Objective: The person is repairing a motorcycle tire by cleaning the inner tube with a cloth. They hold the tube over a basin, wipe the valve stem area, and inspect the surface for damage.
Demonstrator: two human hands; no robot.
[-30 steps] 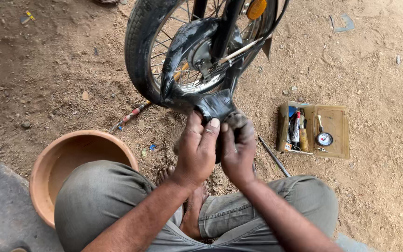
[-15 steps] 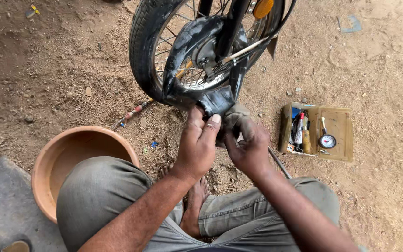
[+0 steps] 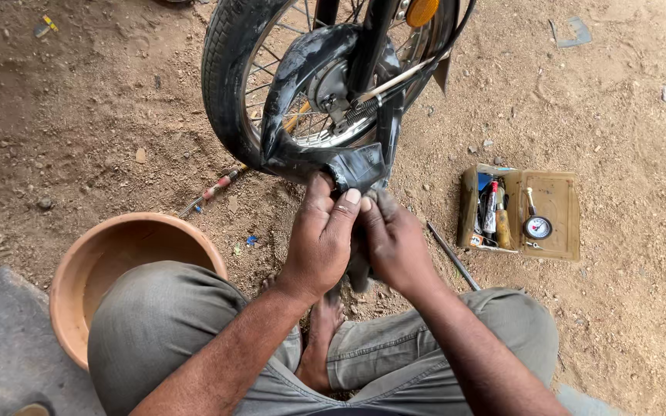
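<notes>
A motorcycle wheel (image 3: 229,85) with a black tyre and spokes stands on dirt ground ahead of me. A black rubber inner tube (image 3: 302,69) hangs out of the tyre in a loop. My left hand (image 3: 320,235) and my right hand (image 3: 396,243) sit side by side just below the wheel, both pinching the lowest folded part of the tube (image 3: 356,166) between thumbs and fingers. A ring shows on my left hand. My knees in grey trousers are spread on either side.
A terracotta bowl (image 3: 94,262) sits at my left knee. An open wooden toolbox (image 3: 556,200) with a pressure gauge (image 3: 538,226) and small tools lies to the right. A metal rod (image 3: 452,256) and a screwdriver (image 3: 213,189) lie on the dirt. A grey slab (image 3: 1,354) is at lower left.
Both hands have stayed clamped on the tube, shifting their grip slightly along it. The view moved a little closer to the wheel.
</notes>
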